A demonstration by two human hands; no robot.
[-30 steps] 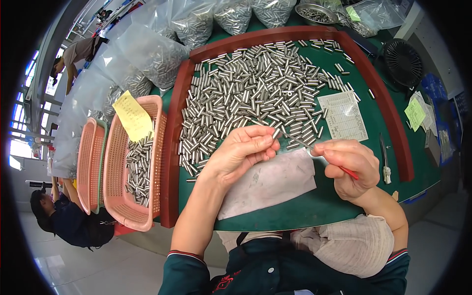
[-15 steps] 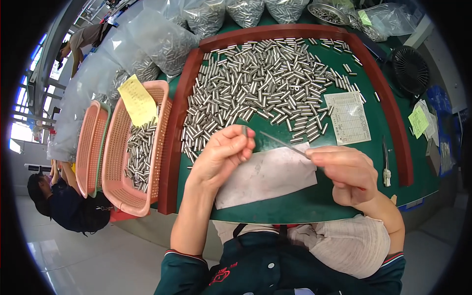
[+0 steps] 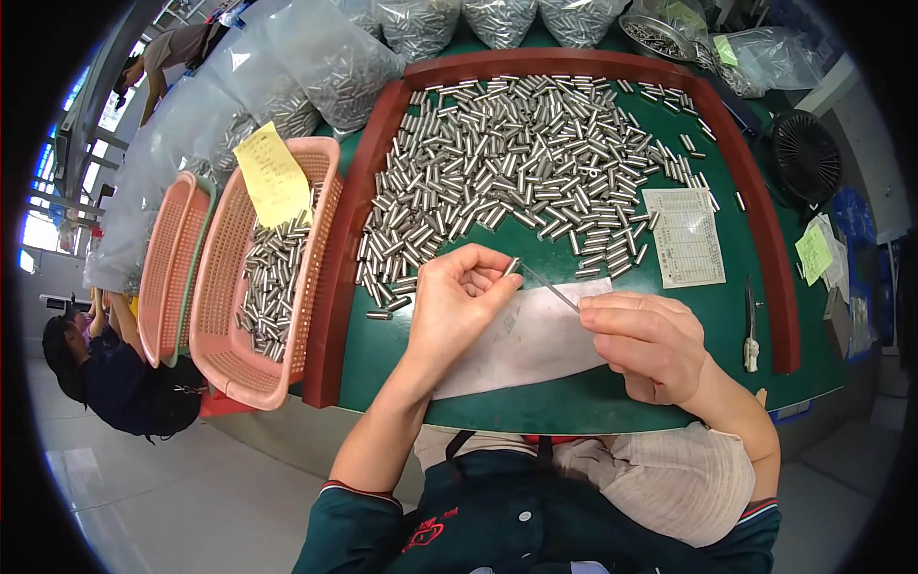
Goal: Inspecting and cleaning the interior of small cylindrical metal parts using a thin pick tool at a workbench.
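Between the thumb and fingers of my left hand point(image 3: 457, 304) is a small shiny metal cylinder point(image 3: 513, 266), one end showing. My right hand point(image 3: 648, 342) pinches a thin grey metal rod point(image 3: 553, 290), which slants up and left. The rod's tip comes close to the cylinder; whether they touch I cannot tell. Under both hands lies a stained pale cloth point(image 3: 521, 349). Beyond them a wide heap of similar metal cylinders point(image 3: 516, 153) spreads over the green tabletop point(image 3: 497, 413).
A red-brown frame point(image 3: 346, 258) borders the heap. Left of it stand pink baskets point(image 3: 212, 316), one holding cylinders and a yellow note point(image 3: 272, 177). On the right are a printed sheet point(image 3: 684, 239), a slim tool point(image 3: 751, 325) and a black fan point(image 3: 801, 158). Filled plastic bags point(image 3: 335, 72) line the back.
My left hand has rolled over and moved right, so the cylinder now points toward the rod. My right hand has shifted slightly left, and the gap between rod and cylinder has narrowed.
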